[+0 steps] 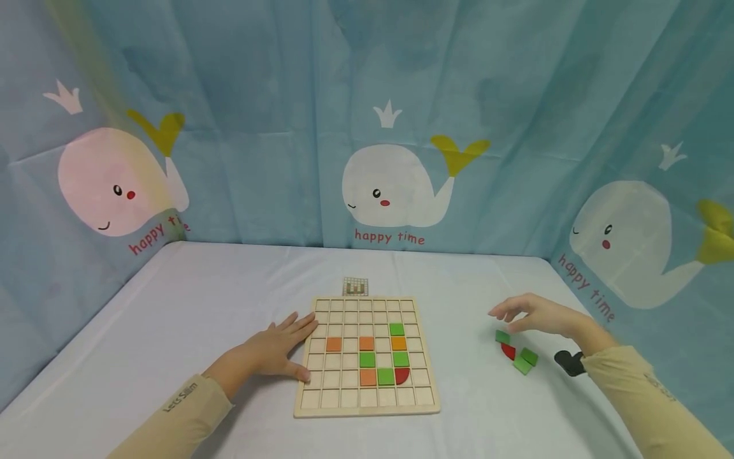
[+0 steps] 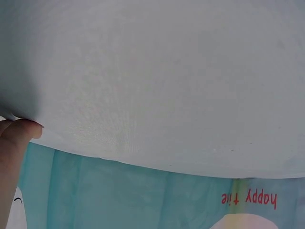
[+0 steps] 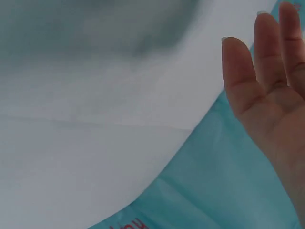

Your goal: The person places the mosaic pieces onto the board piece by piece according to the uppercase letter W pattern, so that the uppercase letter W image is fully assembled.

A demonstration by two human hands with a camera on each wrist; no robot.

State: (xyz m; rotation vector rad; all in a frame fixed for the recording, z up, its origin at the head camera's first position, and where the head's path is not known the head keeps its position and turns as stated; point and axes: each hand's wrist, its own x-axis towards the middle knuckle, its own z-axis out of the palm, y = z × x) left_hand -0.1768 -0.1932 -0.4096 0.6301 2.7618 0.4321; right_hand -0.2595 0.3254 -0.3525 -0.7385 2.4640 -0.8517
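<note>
A square wooden grid board (image 1: 334, 380) lies on the white table. Several orange tiles, green tiles and one red quarter-round piece (image 1: 403, 375) sit in its cells. My left hand (image 1: 269, 349) rests at the board's left edge with spread fingers, the fingertips and thumb touching the frame. To the right of the board, my right hand (image 1: 536, 315) hovers over a small loose group with loosely bent fingers. That group holds a green tile (image 1: 502, 336), a red piece (image 1: 508, 351) and two more green tiles (image 1: 522, 366). In the right wrist view, the fingers (image 3: 240, 71) appear apart.
Behind the board's far edge lies a small card (image 1: 355, 287) with a printed grid pattern. A dark heart-like shape (image 1: 569, 363) shows beside the right sleeve. Blue curtains (image 1: 264, 159) with whale prints stand around the white table (image 1: 229, 280).
</note>
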